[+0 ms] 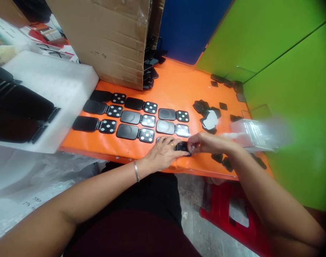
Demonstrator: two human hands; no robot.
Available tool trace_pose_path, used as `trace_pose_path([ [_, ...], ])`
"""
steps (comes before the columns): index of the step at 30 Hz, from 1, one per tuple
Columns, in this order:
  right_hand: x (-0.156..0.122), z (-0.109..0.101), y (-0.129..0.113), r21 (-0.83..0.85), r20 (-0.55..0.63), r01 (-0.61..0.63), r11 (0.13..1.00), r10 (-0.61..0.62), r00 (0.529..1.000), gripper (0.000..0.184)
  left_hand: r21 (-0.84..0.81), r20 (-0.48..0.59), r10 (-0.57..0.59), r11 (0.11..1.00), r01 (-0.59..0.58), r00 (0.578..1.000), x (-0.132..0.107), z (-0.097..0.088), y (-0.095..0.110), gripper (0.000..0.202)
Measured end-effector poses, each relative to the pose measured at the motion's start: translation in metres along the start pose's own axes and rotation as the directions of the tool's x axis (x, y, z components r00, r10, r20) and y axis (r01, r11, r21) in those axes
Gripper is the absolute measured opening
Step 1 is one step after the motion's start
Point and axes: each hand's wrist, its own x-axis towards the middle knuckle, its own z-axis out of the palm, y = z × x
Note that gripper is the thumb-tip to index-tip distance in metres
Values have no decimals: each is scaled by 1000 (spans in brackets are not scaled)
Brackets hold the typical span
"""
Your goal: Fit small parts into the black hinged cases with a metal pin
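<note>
My left hand (164, 151) rests on the orange table (179, 85) near its front edge, fingers curled down on a small black part (182, 146). My right hand (203, 143) meets it from the right, fingertips pinched at the same black part. Just behind the hands lie rows of black hinged pieces (137, 117), each with a smooth oval half and a square half bearing white dots.
A loose pile of small black pieces and white squares (209, 115) lies to the right. A clear plastic item (252, 132) sits by my right forearm. A cardboard box (112, 35) stands behind, white foam with black parts (53, 85) at left, a red stool (227, 214) below.
</note>
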Motion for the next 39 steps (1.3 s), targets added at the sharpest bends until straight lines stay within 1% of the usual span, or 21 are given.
trace_pose_path([
  [2, -4, 8, -3, 3, -4, -7, 1000, 7, 1000, 12, 8, -7, 2, 1000, -2, 1000, 0, -1, 0, 41],
  [4, -8, 16, -4, 28, -95, -23, 999, 25, 995, 13, 10, -12, 1, 1000, -1, 1000, -1, -2, 1, 41],
  [5, -10, 19, -4, 62, -131, -33, 997, 41, 991, 14, 9, -13, 1, 1000, -1, 1000, -1, -2, 1, 41],
  [7, -13, 21, -3, 174, -162, -46, 984, 75, 984, 16, 7, -14, -1, 1000, 1, 1000, -1, -2, 1, 40],
  [8, -14, 21, -1, 237, -157, -50, 970, 89, 984, 20, 6, -14, -2, 1000, 2, 1000, -1, -2, 1, 39],
  [10, -18, 20, 2, 332, -104, -57, 942, 96, 990, 27, 6, -16, -1, 1000, 1, 1000, -1, -1, 1, 38],
  [12, -26, 22, 6, 366, -32, -75, 928, 93, 995, 31, 7, -18, -1, 1000, 1, 1000, -2, -1, 1, 39],
  [13, -31, 24, 7, 377, -12, -87, 922, 98, 995, 33, 8, -19, 1, 1000, 0, 1000, -2, 0, 0, 40],
  [14, -36, 28, 8, 393, -22, -93, 915, 111, 994, 34, 7, -21, 2, 1000, -2, 1000, -2, 0, 0, 41],
  [16, -46, 38, 8, 445, -121, -92, 891, 161, 980, 37, 7, -23, 8, 1000, -8, 1000, -2, 1, 0, 42],
  [19, -56, 52, 2, 535, -275, -60, 843, 241, 931, 36, 13, -21, 17, 1000, -16, 1000, -2, 2, -1, 41],
  [22, -54, 56, -4, 596, -377, 22, 802, 256, 890, 30, 17, -17, 23, 1000, -23, 1000, 0, 2, -1, 40],
  [24, -46, 56, -5, 612, -454, 85, 786, 261, 852, 30, 20, -20, 25, 999, -25, 999, 0, 3, -1, 40],
  [26, -34, 57, -2, 606, -520, 122, 786, 276, 809, 32, 28, -24, 23, 999, -22, 999, 0, 4, -1, 42],
  [28, -22, 60, 1, 577, -557, 125, 807, 277, 783, 34, 32, -26, 18, 999, -17, 1000, -1, 5, -1, 42],
  [30, -11, 62, 3, 490, -599, 104, 865, 248, 762, 30, 27, -30, 13, 1000, -12, 999, -1, 6, 0, 41],
  [32, -4, 64, 2, 330, -638, 71, 941, 167, 752, 21, 20, -32, 13, 1000, -12, 999, -2, 6, 0, 40],
  [34, -2, 62, -3, 160, -651, 39, 986, 75, 755, 12, 10, -34, 18, 1000, -18, 999, -2, 6, -1, 40],
  [35, -2, 61, -5, 102, -641, 27, 994, 45, 766, 10, 1, -39, 21, 1000, -21, 999, -2, 7, -2, 39],
  [37, -2, 57, -8, 51, -608, 11, 999, 23, 794, 10, -31, -55, 30, 999, -32, 998, -2, 8, -3, 37],
  [39, -2, 56, -9, 42, -578, 7, 999, 19, 816, 11, -76, -84, 33, 996, -39, 996, -3, 10, -5, 35],
])
